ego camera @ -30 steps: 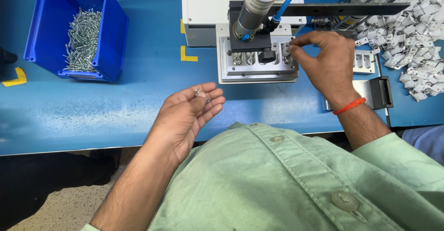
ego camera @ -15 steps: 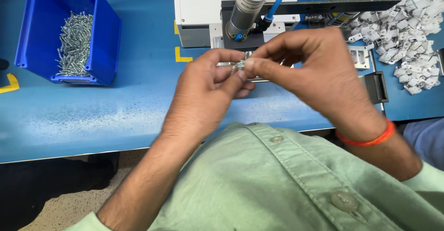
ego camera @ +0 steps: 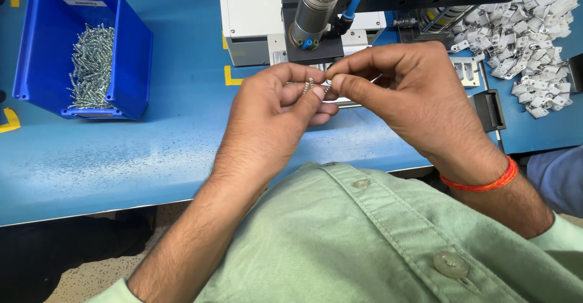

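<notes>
My left hand (ego camera: 276,112) and my right hand (ego camera: 404,93) meet above the blue table's front half, fingertips touching. A few small silver screws (ego camera: 308,86) lie on the fingers of my left hand, held under its thumb. My right thumb and forefinger pinch one small screw (ego camera: 328,88) right beside them. Just behind both hands stands a small press machine (ego camera: 303,17) with a metal cylinder (ego camera: 317,5) and a blue hose; its fixture is mostly hidden by my hands.
A blue bin (ego camera: 82,48) with several silver screws stands at the back left. A heap of small white plastic parts (ego camera: 528,30) lies at the back right. A black bracket (ego camera: 489,110) sits by my right wrist. Yellow corner marks are taped on the table (ego camera: 121,157).
A second ago my right hand was at the machine's fixture and my left lay palm-up with screws. The hands then came together; now the right fingers pinch a screw at the left hand.
</notes>
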